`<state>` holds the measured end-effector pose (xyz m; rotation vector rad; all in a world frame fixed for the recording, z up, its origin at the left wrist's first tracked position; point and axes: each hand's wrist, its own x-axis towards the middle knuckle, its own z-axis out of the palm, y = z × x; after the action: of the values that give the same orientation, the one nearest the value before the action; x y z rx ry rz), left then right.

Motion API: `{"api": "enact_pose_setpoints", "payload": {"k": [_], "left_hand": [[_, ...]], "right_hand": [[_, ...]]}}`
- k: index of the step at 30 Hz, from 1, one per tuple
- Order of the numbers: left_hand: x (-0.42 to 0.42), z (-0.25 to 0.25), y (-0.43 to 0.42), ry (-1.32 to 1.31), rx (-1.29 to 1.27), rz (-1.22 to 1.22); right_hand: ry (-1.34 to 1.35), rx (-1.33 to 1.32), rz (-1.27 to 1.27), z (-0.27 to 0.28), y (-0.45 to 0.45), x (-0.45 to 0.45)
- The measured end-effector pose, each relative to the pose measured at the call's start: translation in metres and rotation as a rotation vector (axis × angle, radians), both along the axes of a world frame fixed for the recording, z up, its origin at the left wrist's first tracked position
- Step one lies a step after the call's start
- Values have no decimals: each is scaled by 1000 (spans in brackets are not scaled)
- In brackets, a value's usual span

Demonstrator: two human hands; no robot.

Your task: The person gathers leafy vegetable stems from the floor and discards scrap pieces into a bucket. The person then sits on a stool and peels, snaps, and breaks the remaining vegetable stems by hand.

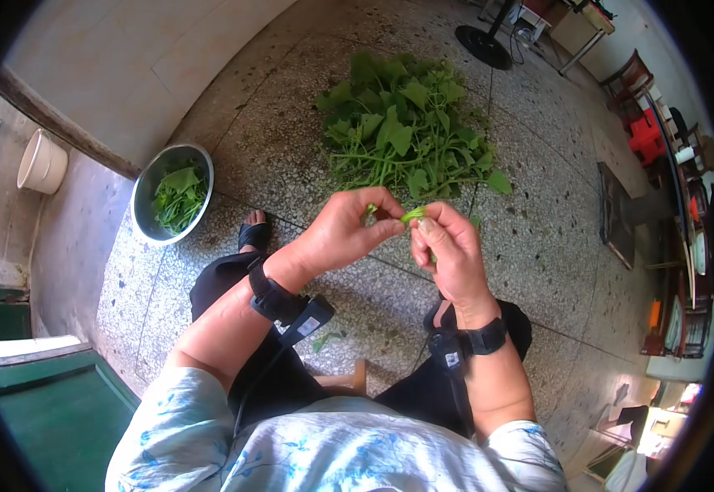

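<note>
My left hand (349,228) and my right hand (453,250) meet in front of me, fingers pinched on a small piece of green stem (412,215) between them. A bit of green also shows inside the curl of my left fingers. Just beyond the hands, a large heap of leafy green vines (406,123) lies on the speckled floor. To the left, a metal basin (138,202) holds a smaller amount of leaves and stems (180,197).
A white bucket (43,162) stands at the far left, near a green door (70,418). A black round stand base (483,47) is beyond the heap. Chairs and a red stool (645,138) line the right side. A leaf scrap (325,341) lies between my legs.
</note>
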<state>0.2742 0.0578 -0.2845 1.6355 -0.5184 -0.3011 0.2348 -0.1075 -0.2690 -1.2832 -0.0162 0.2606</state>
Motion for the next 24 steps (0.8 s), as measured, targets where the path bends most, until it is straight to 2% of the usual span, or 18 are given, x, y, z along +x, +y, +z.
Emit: {"api": "enact_pose_setpoints", "payload": {"k": [2,7,10,11,12,14,16,20,22,24], "left_hand": [[2,1,1,18,54,20],[3,-12,0,-91,-9,-41],[4,-15,-1,-89,-53,-52],[4,-15,-1,-89,-52,-53],[4,-15,-2,-28,-91,-46],[5,-15,-2,33,-130,-39],[6,-15,1,356,-254,-19],[9,-19,1,496,-370,-42],[8,-19,-2,615,-566,22],[7,-15,-1,678,-623,74]], "right_hand": [[21,16,18,-1,-2,1],[29,-2,102,-9,-7,4],[40,-103,123,-8,-10,7],[-1,-213,154,-12,-10,8],[-41,-321,183,-15,-11,8],[-8,-264,133,-9,-10,7],[23,-210,87,-6,-11,7],[20,-120,59,-6,-14,8],[-23,-226,58,-9,-11,8],[-30,-242,61,-13,-9,7]]}}
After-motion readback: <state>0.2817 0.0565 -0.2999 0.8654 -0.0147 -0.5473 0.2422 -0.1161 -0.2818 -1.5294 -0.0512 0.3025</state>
